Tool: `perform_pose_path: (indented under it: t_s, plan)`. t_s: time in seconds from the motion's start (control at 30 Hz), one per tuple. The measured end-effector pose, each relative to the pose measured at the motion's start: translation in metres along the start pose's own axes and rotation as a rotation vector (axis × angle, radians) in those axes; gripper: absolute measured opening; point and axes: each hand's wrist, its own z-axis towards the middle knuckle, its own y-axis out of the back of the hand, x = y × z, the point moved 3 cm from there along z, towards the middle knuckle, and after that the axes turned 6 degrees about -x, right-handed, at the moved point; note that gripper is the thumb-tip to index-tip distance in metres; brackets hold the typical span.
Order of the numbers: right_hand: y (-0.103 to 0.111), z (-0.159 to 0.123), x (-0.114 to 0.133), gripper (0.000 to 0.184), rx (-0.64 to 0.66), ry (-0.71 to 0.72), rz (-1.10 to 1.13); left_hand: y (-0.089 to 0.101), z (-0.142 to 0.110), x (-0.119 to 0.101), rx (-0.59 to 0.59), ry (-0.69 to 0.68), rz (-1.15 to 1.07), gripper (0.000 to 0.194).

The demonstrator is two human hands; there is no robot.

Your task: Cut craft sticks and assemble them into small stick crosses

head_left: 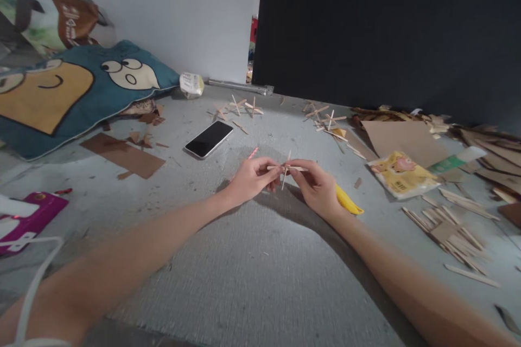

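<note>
Both my hands meet at the middle of the grey surface over a small crossed piece made of thin wooden sticks (286, 171). My left hand (254, 178) pinches the left end of the level stick between thumb and fingers. From the other side my right hand (317, 183) pinches the right end, close to where the sticks cross. A pink-striped thin item (253, 153) pokes out behind my left hand. Partly hidden by my right wrist lies a yellow object (348, 200), whose kind I cannot make out.
A phone (209, 139) lies beyond my left hand. Crossed stick pieces (253, 108) stand at the back, with more (325, 115) rightward. Loose wooden sticks (451, 236), a yellow packet (402, 174), a glue stick (458, 160) and cardboard (396, 138) lie right; a blue cushion (97, 84) sits left.
</note>
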Motion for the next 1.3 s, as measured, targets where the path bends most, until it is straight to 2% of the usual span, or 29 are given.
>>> perform_pose_path:
  t_s: [0.13, 0.3, 0.37, 0.5, 0.7, 1.03, 1.17, 1.3]
  plan:
    - [-0.002, -0.001, 0.001, 0.02, 0.022, -0.052, 0.042, -0.005, -0.001, -0.001, 0.04, 0.029, -0.083, 0.029]
    - [-0.003, 0.0, 0.003, 0.019, 0.01, -0.099, 0.078, -0.008, -0.001, 0.005, 0.102, 0.191, -0.088, 0.033]
    - [-0.003, 0.0, 0.003, 0.018, 0.01, -0.108, 0.1, -0.009, -0.001, 0.005, 0.096, 0.213, -0.081, 0.034]
    - [-0.004, 0.001, 0.004, 0.015, 0.019, -0.109, 0.147, -0.009, 0.0, 0.008, 0.054, 0.168, -0.084, 0.033]
    - [-0.004, 0.0, 0.0, 0.014, 0.047, -0.102, 0.122, -0.009, 0.0, 0.015, 0.067, 0.179, -0.115, 0.032]
    - [-0.002, 0.003, -0.002, 0.021, 0.122, -0.098, 0.097, -0.008, -0.001, 0.012, 0.094, 0.175, -0.097, 0.028]
    - [-0.005, 0.0, -0.004, 0.022, 0.102, -0.113, 0.089, -0.009, 0.0, 0.013, 0.076, 0.18, -0.086, 0.028]
    - [-0.009, -0.001, -0.005, 0.022, 0.034, -0.101, 0.051, -0.006, 0.002, 0.013, 0.006, 0.139, 0.0, 0.033]
